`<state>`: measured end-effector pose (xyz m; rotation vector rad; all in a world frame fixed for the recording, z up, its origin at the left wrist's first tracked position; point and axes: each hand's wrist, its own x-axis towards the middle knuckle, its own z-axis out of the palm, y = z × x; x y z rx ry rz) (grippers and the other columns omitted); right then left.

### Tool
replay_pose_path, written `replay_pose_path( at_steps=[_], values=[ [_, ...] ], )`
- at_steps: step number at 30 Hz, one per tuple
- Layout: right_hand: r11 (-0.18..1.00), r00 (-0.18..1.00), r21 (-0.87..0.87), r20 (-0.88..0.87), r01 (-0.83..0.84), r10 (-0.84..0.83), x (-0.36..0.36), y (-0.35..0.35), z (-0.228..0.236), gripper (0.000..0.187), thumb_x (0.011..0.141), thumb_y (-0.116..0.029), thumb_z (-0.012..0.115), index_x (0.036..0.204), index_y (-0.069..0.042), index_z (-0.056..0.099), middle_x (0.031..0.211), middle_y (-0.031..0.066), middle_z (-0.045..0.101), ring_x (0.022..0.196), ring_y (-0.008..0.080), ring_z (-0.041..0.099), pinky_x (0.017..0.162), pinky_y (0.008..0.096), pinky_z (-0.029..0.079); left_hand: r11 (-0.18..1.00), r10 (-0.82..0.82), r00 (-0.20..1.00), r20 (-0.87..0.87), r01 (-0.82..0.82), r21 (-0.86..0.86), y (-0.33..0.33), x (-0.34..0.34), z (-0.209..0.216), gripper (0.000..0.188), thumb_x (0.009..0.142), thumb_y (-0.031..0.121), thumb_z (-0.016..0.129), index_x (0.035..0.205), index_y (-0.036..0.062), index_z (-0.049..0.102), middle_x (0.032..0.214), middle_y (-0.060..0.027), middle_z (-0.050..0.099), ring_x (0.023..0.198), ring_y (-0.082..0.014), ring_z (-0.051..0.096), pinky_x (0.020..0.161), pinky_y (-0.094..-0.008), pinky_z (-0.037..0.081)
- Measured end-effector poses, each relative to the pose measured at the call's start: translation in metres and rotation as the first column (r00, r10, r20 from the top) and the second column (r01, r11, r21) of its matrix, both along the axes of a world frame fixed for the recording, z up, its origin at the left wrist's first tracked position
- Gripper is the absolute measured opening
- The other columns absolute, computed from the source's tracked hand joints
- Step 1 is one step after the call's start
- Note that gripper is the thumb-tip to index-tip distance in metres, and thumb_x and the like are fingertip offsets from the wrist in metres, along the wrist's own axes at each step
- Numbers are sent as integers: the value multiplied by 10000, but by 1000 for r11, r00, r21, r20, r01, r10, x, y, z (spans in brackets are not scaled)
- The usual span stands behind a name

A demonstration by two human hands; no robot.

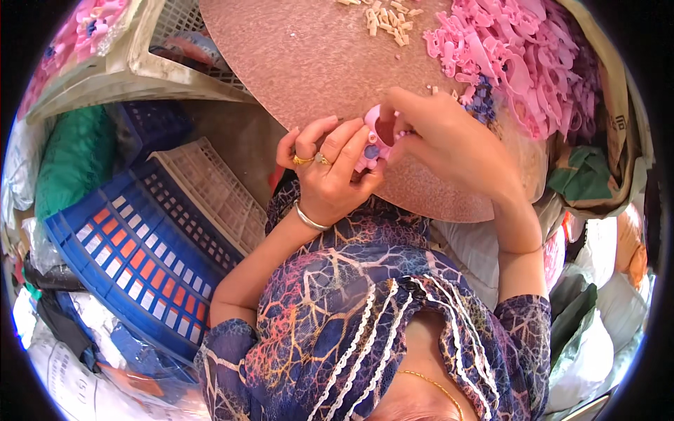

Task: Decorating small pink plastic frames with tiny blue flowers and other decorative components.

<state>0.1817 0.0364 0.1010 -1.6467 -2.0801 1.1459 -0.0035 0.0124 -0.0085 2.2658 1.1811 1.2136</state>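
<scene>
Both of my hands meet over the near edge of the round table, around a small pink plastic part (pixel 362 165). The part has a curved, ring-like end and a blue insert (pixel 371 151). My left hand (pixel 330 165), wearing rings and a bangle, is closed on its left side, thumb below and fingers above. From the right, my right hand (pixel 449 140) pinches the ring-like end with bent fingers. Those fingers partly cover the part, so its full shape is hidden.
The speckled table (pixel 302 63) bears a heap of pink plastic parts (pixel 540 70), small blue pieces (pixel 482 102) and cream pieces (pixel 388 24). At left stand a cream crate (pixel 140 74), a blue slatted basket (pixel 70 217) and a green sack (pixel 77 158). Brown sacking (pixel 618 119) edges the right.
</scene>
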Motion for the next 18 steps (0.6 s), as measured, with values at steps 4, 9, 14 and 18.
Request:
replay_pose_path(
  at_steps=[4,9,14,18],
  values=[
    [997,996,56,67,-56,53,-12,-2,18,265,761,-88,696,911,2,496,806,221,627,811,417,640,679,476,492,1000,-7,1000,-4,7,1,2,-3,2,409,650,239,753,1044,135,722,1128,43,681,1090,-194,574,988,-416,299],
    [963,996,266,64,36,-55,-6,-13,-2,206,798,-134,680,940,-36,567,902,155,653,853,381,658,713,427,534,1000,-12,997,-71,10,-24,-2,-6,3,426,676,244,769,1087,150,712,1171,38,680,1130,-202,560,1021,-423,287],
    [579,724,649,62,493,-687,39,-12,-32,183,808,-167,750,915,-48,662,897,129,662,852,336,657,726,422,516,999,-41,997,-71,39,-25,-5,-7,7,483,653,187,807,1113,100,687,1152,-8,690,1141,-243,570,1035,-440,269],
    [579,718,639,60,506,-693,56,-13,-39,197,810,-162,755,934,-49,651,893,139,658,836,338,645,712,425,500,998,-50,997,-54,49,-28,-5,-9,4,492,664,181,807,1131,105,674,1180,-12,674,1151,-245,560,1038,-441,265]
  ],
)
